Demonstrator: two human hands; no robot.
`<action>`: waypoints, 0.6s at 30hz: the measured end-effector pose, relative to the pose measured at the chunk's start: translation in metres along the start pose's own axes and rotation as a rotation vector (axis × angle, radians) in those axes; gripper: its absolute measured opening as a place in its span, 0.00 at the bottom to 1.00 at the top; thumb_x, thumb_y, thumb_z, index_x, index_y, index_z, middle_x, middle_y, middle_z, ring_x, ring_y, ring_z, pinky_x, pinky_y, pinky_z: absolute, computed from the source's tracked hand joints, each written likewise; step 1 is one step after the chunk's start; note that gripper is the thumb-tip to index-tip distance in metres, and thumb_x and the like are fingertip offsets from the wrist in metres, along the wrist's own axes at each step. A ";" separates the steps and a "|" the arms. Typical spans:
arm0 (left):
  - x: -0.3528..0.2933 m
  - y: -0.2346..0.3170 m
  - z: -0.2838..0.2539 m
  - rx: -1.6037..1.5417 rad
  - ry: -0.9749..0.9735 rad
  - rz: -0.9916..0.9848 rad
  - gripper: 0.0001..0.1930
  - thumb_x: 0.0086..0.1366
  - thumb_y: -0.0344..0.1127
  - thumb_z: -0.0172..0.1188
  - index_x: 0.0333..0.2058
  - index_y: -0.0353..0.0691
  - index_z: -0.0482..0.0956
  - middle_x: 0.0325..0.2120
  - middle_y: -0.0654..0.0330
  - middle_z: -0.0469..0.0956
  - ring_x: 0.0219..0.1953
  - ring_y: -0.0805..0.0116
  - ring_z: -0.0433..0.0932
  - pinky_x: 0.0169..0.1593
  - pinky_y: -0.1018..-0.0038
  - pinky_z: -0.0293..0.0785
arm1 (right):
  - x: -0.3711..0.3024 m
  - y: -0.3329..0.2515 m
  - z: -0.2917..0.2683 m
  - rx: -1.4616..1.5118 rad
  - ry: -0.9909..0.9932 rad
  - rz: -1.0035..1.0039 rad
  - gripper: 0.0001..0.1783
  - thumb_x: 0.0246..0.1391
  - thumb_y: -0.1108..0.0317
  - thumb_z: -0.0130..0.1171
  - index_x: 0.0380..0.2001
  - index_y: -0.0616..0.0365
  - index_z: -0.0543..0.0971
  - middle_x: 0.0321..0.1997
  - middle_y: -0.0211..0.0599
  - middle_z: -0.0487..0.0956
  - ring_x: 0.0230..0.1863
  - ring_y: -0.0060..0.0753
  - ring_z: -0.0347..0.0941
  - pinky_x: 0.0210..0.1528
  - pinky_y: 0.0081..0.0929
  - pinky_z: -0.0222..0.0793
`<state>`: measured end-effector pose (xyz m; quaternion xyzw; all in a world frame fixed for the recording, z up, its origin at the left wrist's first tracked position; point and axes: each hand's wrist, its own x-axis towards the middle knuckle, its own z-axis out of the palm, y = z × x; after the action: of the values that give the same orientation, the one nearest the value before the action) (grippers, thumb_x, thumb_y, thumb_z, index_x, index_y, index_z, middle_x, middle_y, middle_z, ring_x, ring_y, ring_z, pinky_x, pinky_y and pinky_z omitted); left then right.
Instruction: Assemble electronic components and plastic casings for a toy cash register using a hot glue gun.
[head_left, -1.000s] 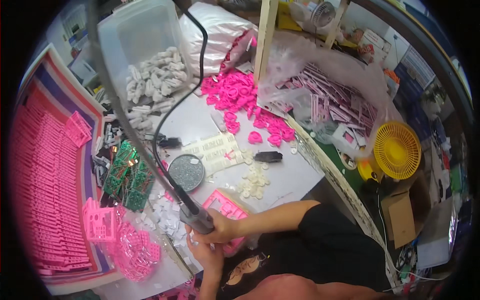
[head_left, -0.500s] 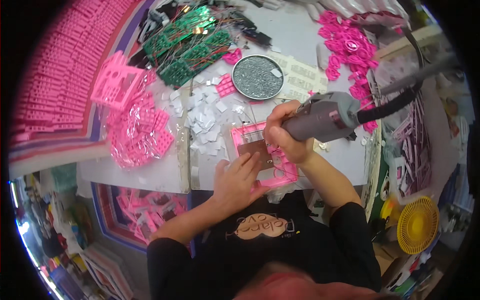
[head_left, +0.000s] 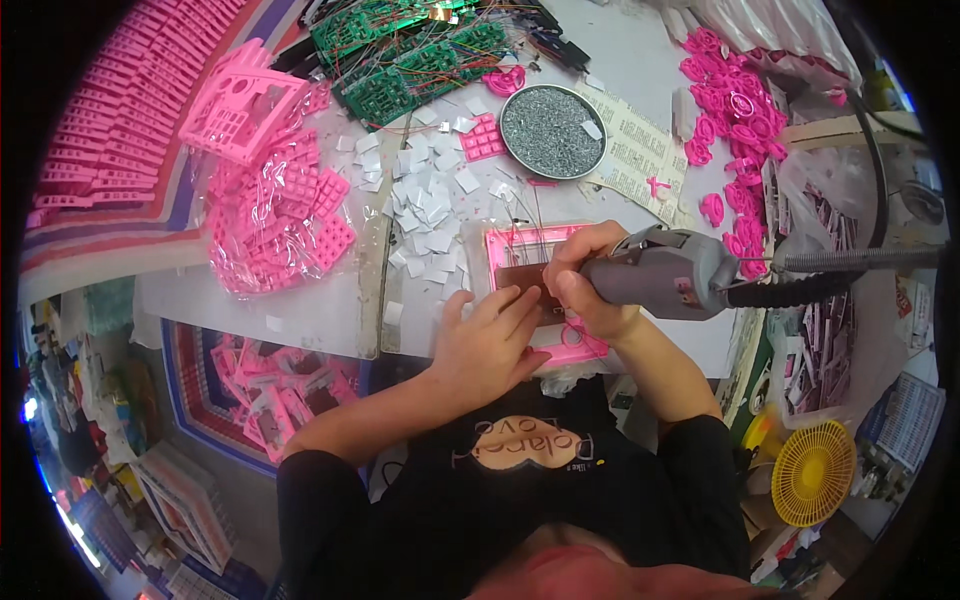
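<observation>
A pink plastic housing (head_left: 497, 250) lies on the table in front of me with a brown board (head_left: 522, 278) set inside it. Thin wires run out past its far edge. My left hand (head_left: 487, 340) rests on it, fingers spread across the board and thumb at the housing's near edge. In my right hand (head_left: 592, 287) is a grey electric screwdriver (head_left: 660, 272), held nearly level over the housing's right side. My fingers hide its tip, so I cannot tell whether it touches a screw. Beyond the housing stands a round dish (head_left: 553, 132) of small metal screws.
White square pieces (head_left: 430, 215) lie scattered left of the housing. Farther left is a clear bag of pink keypads (head_left: 275, 230); green circuit boards (head_left: 410, 75) with wires are behind. Pink rings (head_left: 735, 110) pile at right. A spring and dark cable (head_left: 800, 290) trail from the screwdriver.
The whole view has shifted slightly. My right hand and the screwdriver have come lower and nearer over the housing, now covering more of the board's right side. My left hand stays on the board.
</observation>
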<state>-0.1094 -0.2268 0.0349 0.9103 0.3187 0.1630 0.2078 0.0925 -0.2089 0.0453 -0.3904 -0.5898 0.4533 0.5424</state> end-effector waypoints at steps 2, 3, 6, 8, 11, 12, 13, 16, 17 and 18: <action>-0.002 -0.001 0.001 -0.007 0.010 0.000 0.26 0.57 0.51 0.67 0.51 0.46 0.79 0.54 0.65 0.75 0.61 0.68 0.68 0.57 0.52 0.53 | 0.001 -0.001 0.001 -0.024 -0.046 0.014 0.10 0.57 0.75 0.59 0.39 0.59 0.68 0.24 0.35 0.72 0.22 0.23 0.67 0.26 0.26 0.67; -0.003 -0.002 0.001 -0.010 0.014 0.002 0.25 0.56 0.51 0.67 0.50 0.46 0.79 0.54 0.65 0.75 0.60 0.68 0.68 0.57 0.52 0.54 | 0.004 -0.001 -0.001 -0.055 -0.104 0.015 0.08 0.57 0.75 0.59 0.37 0.58 0.69 0.25 0.36 0.73 0.22 0.24 0.68 0.26 0.26 0.67; -0.003 -0.002 -0.004 -0.025 0.010 -0.008 0.24 0.56 0.50 0.68 0.48 0.46 0.80 0.52 0.65 0.76 0.60 0.67 0.69 0.57 0.51 0.54 | 0.004 -0.006 0.005 -0.168 -0.142 0.013 0.04 0.56 0.76 0.58 0.31 0.57 0.72 0.28 0.36 0.75 0.24 0.26 0.71 0.28 0.25 0.68; -0.003 -0.002 -0.004 -0.002 0.004 -0.002 0.24 0.55 0.49 0.68 0.48 0.46 0.80 0.50 0.64 0.77 0.59 0.65 0.69 0.57 0.51 0.54 | 0.008 -0.010 0.009 -0.301 -0.143 -0.129 0.04 0.56 0.75 0.59 0.31 0.57 0.74 0.30 0.35 0.76 0.26 0.27 0.73 0.30 0.25 0.70; 0.011 0.002 -0.007 0.038 -0.059 0.012 0.24 0.54 0.47 0.69 0.49 0.47 0.80 0.51 0.64 0.77 0.58 0.64 0.71 0.57 0.51 0.54 | 0.005 0.005 -0.001 -0.331 -0.064 -0.189 0.07 0.55 0.72 0.64 0.37 0.57 0.76 0.33 0.33 0.78 0.31 0.28 0.75 0.35 0.24 0.72; 0.016 0.004 -0.008 0.045 -0.083 0.030 0.24 0.53 0.47 0.69 0.49 0.47 0.80 0.51 0.64 0.78 0.58 0.64 0.71 0.57 0.51 0.54 | 0.002 0.019 0.001 -0.139 0.027 0.005 0.11 0.54 0.69 0.67 0.39 0.56 0.76 0.34 0.32 0.78 0.34 0.27 0.76 0.37 0.23 0.73; 0.016 0.003 -0.007 0.068 -0.056 0.000 0.24 0.54 0.45 0.68 0.49 0.47 0.80 0.53 0.64 0.78 0.58 0.63 0.72 0.58 0.51 0.54 | 0.012 0.006 0.003 0.160 0.053 0.309 0.18 0.54 0.67 0.69 0.46 0.54 0.76 0.35 0.29 0.78 0.35 0.24 0.76 0.39 0.23 0.74; 0.018 0.004 -0.002 0.020 -0.036 0.076 0.23 0.55 0.42 0.65 0.51 0.47 0.79 0.58 0.64 0.76 0.59 0.61 0.72 0.61 0.52 0.53 | 0.028 -0.040 -0.022 0.047 0.112 0.231 0.32 0.52 0.56 0.71 0.56 0.58 0.72 0.37 0.32 0.77 0.40 0.28 0.74 0.45 0.32 0.72; 0.014 -0.002 0.007 0.049 -0.019 0.132 0.23 0.57 0.42 0.64 0.52 0.46 0.79 0.58 0.64 0.76 0.59 0.61 0.72 0.62 0.53 0.52 | 0.027 -0.028 -0.026 -0.294 0.292 -0.149 0.38 0.51 0.54 0.70 0.60 0.60 0.68 0.41 0.38 0.76 0.45 0.34 0.73 0.50 0.37 0.70; 0.009 -0.008 0.015 0.085 0.008 0.166 0.23 0.58 0.43 0.63 0.53 0.46 0.79 0.59 0.63 0.76 0.59 0.60 0.72 0.63 0.54 0.52 | 0.018 -0.034 -0.031 -0.196 0.262 -0.145 0.44 0.48 0.55 0.72 0.64 0.59 0.63 0.43 0.44 0.75 0.48 0.37 0.72 0.52 0.38 0.68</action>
<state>-0.1000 -0.2194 0.0203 0.9409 0.2496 0.1696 0.1537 0.1221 -0.1985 0.0831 -0.4536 -0.5820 0.2987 0.6052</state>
